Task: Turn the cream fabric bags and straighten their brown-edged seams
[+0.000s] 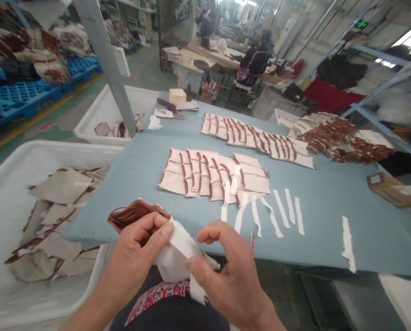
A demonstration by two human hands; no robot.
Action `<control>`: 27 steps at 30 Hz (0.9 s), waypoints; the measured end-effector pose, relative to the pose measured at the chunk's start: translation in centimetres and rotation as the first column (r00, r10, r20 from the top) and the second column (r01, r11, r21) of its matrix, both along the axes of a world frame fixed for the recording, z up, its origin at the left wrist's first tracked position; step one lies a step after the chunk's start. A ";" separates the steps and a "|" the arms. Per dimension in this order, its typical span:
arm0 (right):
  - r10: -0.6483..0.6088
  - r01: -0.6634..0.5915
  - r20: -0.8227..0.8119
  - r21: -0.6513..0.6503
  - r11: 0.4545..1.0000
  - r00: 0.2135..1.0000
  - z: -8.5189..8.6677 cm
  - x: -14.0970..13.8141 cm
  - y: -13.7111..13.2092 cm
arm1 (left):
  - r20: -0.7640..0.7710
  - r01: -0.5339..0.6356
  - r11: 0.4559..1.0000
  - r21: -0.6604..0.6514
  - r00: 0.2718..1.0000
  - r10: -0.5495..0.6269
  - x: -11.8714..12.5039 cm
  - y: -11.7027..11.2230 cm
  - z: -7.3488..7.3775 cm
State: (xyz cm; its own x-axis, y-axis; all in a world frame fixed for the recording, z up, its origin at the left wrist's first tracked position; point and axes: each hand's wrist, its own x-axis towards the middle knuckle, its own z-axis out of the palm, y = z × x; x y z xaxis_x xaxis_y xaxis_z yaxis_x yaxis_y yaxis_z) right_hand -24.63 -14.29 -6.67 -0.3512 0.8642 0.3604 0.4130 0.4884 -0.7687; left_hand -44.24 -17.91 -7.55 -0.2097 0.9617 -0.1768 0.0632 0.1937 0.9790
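Note:
My left hand (138, 250) is closed round a stack of brown-edged leather pieces (131, 214) and pinches a white strip (179, 246) with its thumb. My right hand (229, 271) pinches the lower part of the same white strip, fingers curled. Both hands hover at the near edge of the blue table (329, 216). Just beyond them lies a row of overlapping beige pieces with brown edges (212, 177), and several loose white strips (277, 214) lie to its right.
A second row of beige pieces (256, 138) and a brown heap (339, 138) lie further back. White bins with leather scraps (53, 211) stand to the left. A cardboard box (391, 188) sits at the right. A person (255, 64) sits at a far table.

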 end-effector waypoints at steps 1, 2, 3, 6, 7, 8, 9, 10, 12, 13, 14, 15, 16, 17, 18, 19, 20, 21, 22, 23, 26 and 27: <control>-0.037 0.036 0.030 0.055 0.998 0.999 -0.3 -0.4 -0.5 | -0.041 -0.020 1.000 0.019 0.999 0.021 0.1 0.0 0.0; -0.073 0.067 0.057 0.093 0.993 0.996 -0.7 -0.8 -0.8 | -0.065 -0.039 0.999 0.034 0.997 0.041 0.3 0.1 0.1; -0.101 0.091 0.084 0.110 0.990 0.991 -1.0 -1.2 -1.0 | -0.072 -0.055 0.998 0.039 0.996 0.058 0.5 0.1 0.2; -0.109 0.099 0.131 0.079 0.992 0.985 -1.6 -2.0 -0.9 | -0.070 -0.076 0.996 0.054 0.994 0.080 0.9 0.1 0.2; -0.090 0.082 0.117 0.067 0.994 0.989 -1.7 -2.1 -0.8 | -0.075 -0.077 0.995 0.070 0.994 0.083 1.0 0.0 0.2; -0.067 0.062 0.093 0.062 0.996 0.993 -1.7 -2.2 -0.7 | -0.080 -0.071 0.994 0.086 0.994 0.078 1.0 -0.1 0.1; -0.047 0.043 0.064 0.064 0.997 0.997 -1.7 -2.2 -0.6 | -0.080 -0.067 0.992 0.105 0.994 0.076 1.0 -0.2 -0.1; -0.034 0.031 0.037 0.073 0.997 0.999 -1.7 -2.2 -0.6 | -0.072 -0.070 0.990 0.124 0.994 0.080 0.9 -0.4 -0.3; -0.020 0.021 -0.003 0.088 0.996 1.000 -1.7 -2.2 -0.6 | -0.052 -0.082 0.986 0.145 0.995 0.090 0.8 -0.6 -0.7; -0.016 0.017 -0.021 0.089 0.996 1.000 -1.7 -2.2 -0.7 | -0.050 -0.083 0.985 0.150 0.994 0.092 0.8 -0.7 -0.8; -0.012 0.015 -0.042 0.087 0.996 0.999 -1.7 -2.3 -0.8 | -0.058 -0.085 0.985 0.151 0.994 0.094 0.8 -0.7 -0.9; -0.007 0.012 -0.065 0.085 0.996 0.998 -1.7 -2.3 -0.9 | -0.073 -0.081 0.985 0.152 0.993 0.093 0.8 -0.7 -0.9; -0.001 0.008 -0.089 0.079 0.997 0.996 -1.7 -2.4 -1.0 | -0.093 -0.073 0.986 0.152 0.992 0.088 0.8 -0.7 -0.8; 0.006 0.002 -0.112 0.072 0.997 0.994 -1.7 -2.5 -1.1 | -0.115 -0.065 0.986 0.152 0.990 0.083 0.9 -0.7 -0.7; 0.011 -0.004 -0.131 0.058 0.998 0.991 -1.7 -2.5 -1.2 | -0.134 -0.054 0.987 0.149 0.988 0.074 0.9 -0.7 -0.5; 0.012 -0.008 -0.145 0.031 0.999 0.989 -1.6 -2.5 -1.3 | -0.145 -0.046 0.988 0.145 0.987 0.067 1.0 -0.7 -0.5; 0.011 -0.015 -0.154 -0.022 1.000 0.988 -1.4 -2.4 -1.3 | -0.144 -0.043 0.990 0.138 0.988 0.063 1.0 -0.7 -0.4; 0.013 -0.031 -0.160 -0.112 0.993 0.987 -1.2 -2.3 -1.3 | -0.124 -0.035 0.992 0.119 0.991 0.049 1.0 -0.7 -0.4; 0.020 -0.061 -0.169 -0.242 0.968 0.985 -1.0 -2.1 -1.3 | -0.078 -0.023 0.996 0.087 0.996 0.030 1.0 -0.8 -0.4; 0.033 -0.107 -0.191 -0.395 0.913 0.981 -0.7 -1.9 -1.2 | -0.003 -0.008 0.999 0.041 1.000 0.009 1.0 -0.9 -0.4; 0.043 -0.305 -0.351 -0.738 0.602 0.935 -0.3 -1.2 -0.7 | 0.304 0.081 0.986 -0.143 0.952 -0.034 0.6 -1.3 -0.7; 0.032 -0.359 -0.402 -0.774 0.521 0.915 -0.4 -0.9 -0.6 | 0.373 0.115 0.975 -0.187 0.927 -0.038 0.4 -1.5 -0.9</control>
State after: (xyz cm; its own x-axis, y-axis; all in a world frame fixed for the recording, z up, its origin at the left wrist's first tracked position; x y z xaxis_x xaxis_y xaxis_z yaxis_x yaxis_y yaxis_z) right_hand -25.56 -14.87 -7.04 -0.5649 0.7463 -0.3521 0.0610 -0.3877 -0.9198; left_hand -43.80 -19.38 -8.43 -0.0204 0.9077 -0.4191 -0.2682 0.3989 0.8769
